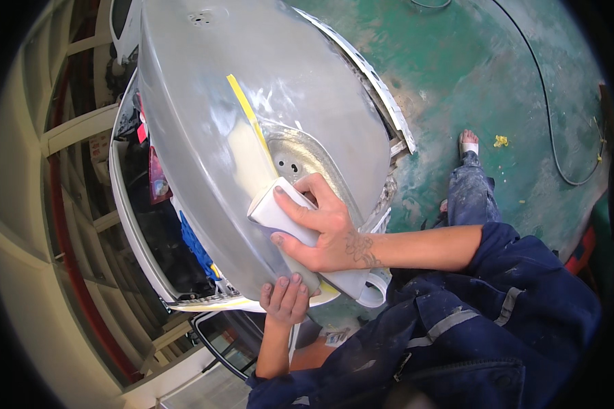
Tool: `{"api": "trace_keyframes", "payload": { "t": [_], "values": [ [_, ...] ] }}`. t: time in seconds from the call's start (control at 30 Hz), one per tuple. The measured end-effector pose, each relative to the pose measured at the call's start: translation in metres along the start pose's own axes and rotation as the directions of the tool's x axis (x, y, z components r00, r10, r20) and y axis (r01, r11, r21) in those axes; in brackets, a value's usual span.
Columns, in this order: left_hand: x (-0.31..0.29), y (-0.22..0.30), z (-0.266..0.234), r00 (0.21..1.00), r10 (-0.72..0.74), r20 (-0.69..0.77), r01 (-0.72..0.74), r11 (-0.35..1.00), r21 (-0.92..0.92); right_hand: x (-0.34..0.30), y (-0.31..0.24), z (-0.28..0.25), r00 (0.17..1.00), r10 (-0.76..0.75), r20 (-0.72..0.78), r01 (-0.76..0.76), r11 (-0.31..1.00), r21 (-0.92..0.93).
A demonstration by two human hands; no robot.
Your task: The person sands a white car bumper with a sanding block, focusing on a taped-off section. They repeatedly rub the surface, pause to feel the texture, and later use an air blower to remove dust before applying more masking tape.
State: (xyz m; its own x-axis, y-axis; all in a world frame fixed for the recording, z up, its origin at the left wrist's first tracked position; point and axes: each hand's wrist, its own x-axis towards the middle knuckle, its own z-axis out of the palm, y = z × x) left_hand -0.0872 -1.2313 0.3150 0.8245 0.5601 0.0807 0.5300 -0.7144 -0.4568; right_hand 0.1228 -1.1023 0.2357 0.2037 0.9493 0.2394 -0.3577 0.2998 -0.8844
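A curved grey car body panel [205,157] fills the middle of the view. It has a rounded hollow with small holes [293,165], bare and shiny at its rim. Beside the hollow lies a cream patch of filler [247,153], bordered by a straight strip of yellow tape [246,109]. My right hand [320,228] grips a white block [273,211], thumb and fingers on either side. The block's end sits against the lower end of the patch; its underside is hidden. My left hand [285,300] has its fingers bent over the panel's near edge, below the block.
A white loop-ended part [370,292] sticks out beside my right forearm. Left of the panel is a dark opening with a blue cloth-like thing [196,247]. A black hose [549,123] curves over the green floor, near crumpled yellow scrap [501,141] and my foot [469,143].
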Motion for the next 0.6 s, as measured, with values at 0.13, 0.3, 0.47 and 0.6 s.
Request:
{"api": "trace_keyframes", "payload": {
  "t": [0.13,0.3,0.47,0.6],
  "values": [
    [0.007,-0.002,0.006,0.997,-0.049,-0.054,0.045,0.997,-0.062,0.089,0.016,0.004,0.997,0.04,-0.067,-0.047,0.993,-0.11],
    [0.0,-0.001,0.005,0.999,-0.021,-0.042,0.02,0.999,-0.031,-0.005,0.005,0.003,0.998,0.009,-0.061,-0.008,1.0,0.023],
    [0.001,-0.003,0.005,1.0,0.001,-0.022,-0.001,1.0,-0.01,0.074,0.005,0.001,0.993,0.103,-0.062,-0.107,0.992,-0.061],
    [-0.004,0.0,0.001,1.0,-0.029,-0.003,0.029,1.0,0.009,0.012,0.001,0.008,0.995,0.066,-0.073,-0.067,0.998,-0.017]
  ]
}}
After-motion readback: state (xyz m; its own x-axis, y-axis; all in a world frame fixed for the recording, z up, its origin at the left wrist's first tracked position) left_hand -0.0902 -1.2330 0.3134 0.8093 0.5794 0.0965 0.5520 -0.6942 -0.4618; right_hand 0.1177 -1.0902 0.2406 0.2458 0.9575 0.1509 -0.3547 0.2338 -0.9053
